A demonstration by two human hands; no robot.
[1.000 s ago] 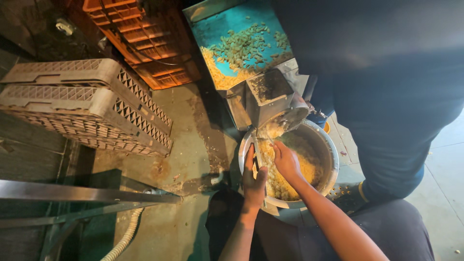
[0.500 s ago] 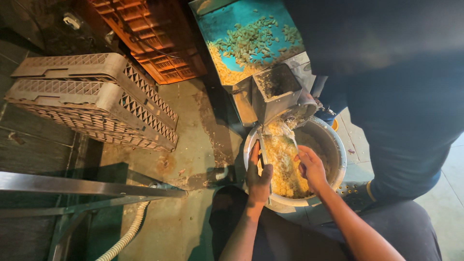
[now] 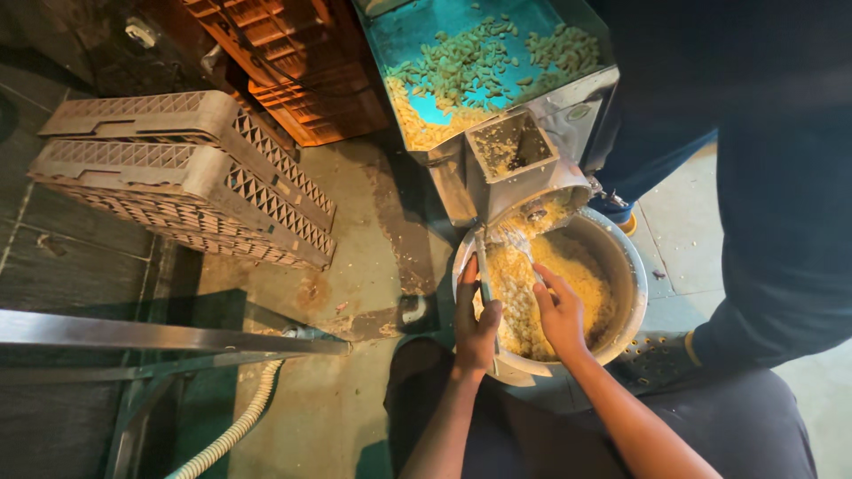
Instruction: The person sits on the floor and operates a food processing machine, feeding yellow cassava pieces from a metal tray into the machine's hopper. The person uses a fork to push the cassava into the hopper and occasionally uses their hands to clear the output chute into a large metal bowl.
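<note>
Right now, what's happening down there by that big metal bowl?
A person crouches over a round metal bowl full of yellow shredded mash, set under the spout of a grinding machine. The left hand grips the bowl's near rim; the right hand is in the mash, just below the spout. Green and yellow pieces lie in the blue feed tray above. Two stacked plastic crates stand on the floor to the left.

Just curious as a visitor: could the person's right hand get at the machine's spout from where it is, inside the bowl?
Probably yes. The right hand lies on the yellow mash in the metal bowl, and the spout opens just above it, with nothing between. The left hand grips the rim, off to the side.
</note>
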